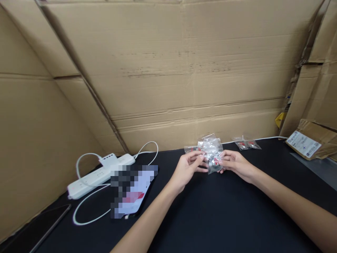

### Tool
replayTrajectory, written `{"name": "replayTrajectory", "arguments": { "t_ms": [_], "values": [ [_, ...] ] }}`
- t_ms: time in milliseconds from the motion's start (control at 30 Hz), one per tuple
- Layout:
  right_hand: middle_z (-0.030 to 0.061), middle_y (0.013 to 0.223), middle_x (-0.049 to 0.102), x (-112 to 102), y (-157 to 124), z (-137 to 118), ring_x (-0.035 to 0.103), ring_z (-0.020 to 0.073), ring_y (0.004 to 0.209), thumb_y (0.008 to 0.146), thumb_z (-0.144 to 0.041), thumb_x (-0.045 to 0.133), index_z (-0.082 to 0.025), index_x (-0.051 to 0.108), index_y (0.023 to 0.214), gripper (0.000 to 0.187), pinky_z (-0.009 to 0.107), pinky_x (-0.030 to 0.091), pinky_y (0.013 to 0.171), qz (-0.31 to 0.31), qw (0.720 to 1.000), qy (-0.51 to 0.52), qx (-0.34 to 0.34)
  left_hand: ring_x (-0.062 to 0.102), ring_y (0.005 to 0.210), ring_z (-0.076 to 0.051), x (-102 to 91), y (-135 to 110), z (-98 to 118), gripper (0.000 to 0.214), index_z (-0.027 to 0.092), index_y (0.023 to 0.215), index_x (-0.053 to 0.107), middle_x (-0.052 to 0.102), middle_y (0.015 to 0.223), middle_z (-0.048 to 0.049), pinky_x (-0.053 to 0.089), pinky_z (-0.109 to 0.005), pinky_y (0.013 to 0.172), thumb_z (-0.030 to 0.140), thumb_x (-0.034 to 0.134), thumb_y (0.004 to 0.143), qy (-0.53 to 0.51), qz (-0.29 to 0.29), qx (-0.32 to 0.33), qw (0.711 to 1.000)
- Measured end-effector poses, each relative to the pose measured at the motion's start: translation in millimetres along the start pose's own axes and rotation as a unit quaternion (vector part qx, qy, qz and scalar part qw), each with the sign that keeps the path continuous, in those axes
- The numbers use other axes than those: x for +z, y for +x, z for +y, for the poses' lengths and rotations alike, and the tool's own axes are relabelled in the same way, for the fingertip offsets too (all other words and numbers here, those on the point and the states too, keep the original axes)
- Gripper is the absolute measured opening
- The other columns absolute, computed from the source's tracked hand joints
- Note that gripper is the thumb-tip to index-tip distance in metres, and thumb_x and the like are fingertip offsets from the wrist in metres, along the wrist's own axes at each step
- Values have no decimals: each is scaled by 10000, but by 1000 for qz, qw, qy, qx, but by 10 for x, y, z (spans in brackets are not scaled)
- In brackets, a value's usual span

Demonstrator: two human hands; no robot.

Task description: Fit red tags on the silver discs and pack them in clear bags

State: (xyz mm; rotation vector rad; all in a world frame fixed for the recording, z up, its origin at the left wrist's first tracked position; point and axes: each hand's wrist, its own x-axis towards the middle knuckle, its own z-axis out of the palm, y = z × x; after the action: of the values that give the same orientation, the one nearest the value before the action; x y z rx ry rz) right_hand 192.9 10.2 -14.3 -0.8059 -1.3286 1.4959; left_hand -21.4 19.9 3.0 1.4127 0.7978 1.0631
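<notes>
Between my two hands is a small clear plastic bag (213,164) with something red and silvery inside; its exact contents are too small to tell. My left hand (188,168) pinches the bag's left side between thumb and fingers. On the other side, my right hand (237,165) grips the bag's right edge with thumb and fingertips. Just behind them, more clear plastic bags (209,142) lie in a pile against the cardboard, partly covered by the held one. Farther right, clear bags with red and pale items (246,144) rest on the black table (210,218).
A white power strip (100,177) with a plugged-in charger and looping white cable sits at the left. Near it lies a lit phone (137,193), partly blurred. A dark flat device (39,228) is at lower left. An opened cardboard package (310,140) stands right. Cardboard walls (184,70) enclose the table.
</notes>
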Motion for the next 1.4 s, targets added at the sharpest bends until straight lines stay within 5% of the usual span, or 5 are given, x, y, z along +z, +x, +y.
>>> {"name": "replayTrajectory", "arguments": {
  "t_ms": [300, 633, 800, 1033, 1400],
  "values": [
    [45, 718, 684, -946, 83, -127, 666, 152, 577, 762, -220, 715, -176, 592, 875, 174, 245, 552, 532, 336, 941, -12, -29, 681, 742, -200, -17, 34, -113, 370, 101, 996, 642, 682, 907, -120, 577, -346, 666, 444, 615, 860, 60, -1, -67, 996],
    [54, 671, 651, -1257, 161, 43, 672, 261, 728, 646, -211, 721, -170, 634, 842, 218, 388, 551, 705, 446, 848, -282, -39, 662, 747, -180, -26, 48, -210, 265, 113, 902, 663, 695, 840, -100, 528, -301, 678, 358, 564, 884, 123, -23, -62, 990],
    [132, 916, 646, -1321, 192, 76, 578, 335, 1037, 653, -287, 709, -141, 642, 968, 353, 444, 431, 928, 474, 774, -416, -61, 655, 745, -175, -11, 38, -187, 246, 115, 888, 664, 691, 828, -95, 518, -295, 677, 337, 558, 881, 137, -21, -66, 988],
    [94, 995, 557, -1235, 98, 89, 603, 260, 862, 819, -400, 595, -228, 661, 1001, 259, 352, 457, 733, 417, 671, -613, -14, 654, 747, -181, -14, 39, -181, 212, 121, 877, 662, 687, 818, -89, 514, -302, 682, 313, 577, 849, 131, -28, -61, 989],
    [148, 1027, 568, -1217, 83, 125, 600, 286, 944, 892, -346, 516, -176, 637, 1223, 391, 373, 476, 823, 343, 643, -685, -8, 648, 731, -177, 9, 23, -165, 208, 130, 857, 662, 683, 809, -87, 519, -295, 663, 325, 598, 829, 134, -30, -48, 989]
  ]
}}
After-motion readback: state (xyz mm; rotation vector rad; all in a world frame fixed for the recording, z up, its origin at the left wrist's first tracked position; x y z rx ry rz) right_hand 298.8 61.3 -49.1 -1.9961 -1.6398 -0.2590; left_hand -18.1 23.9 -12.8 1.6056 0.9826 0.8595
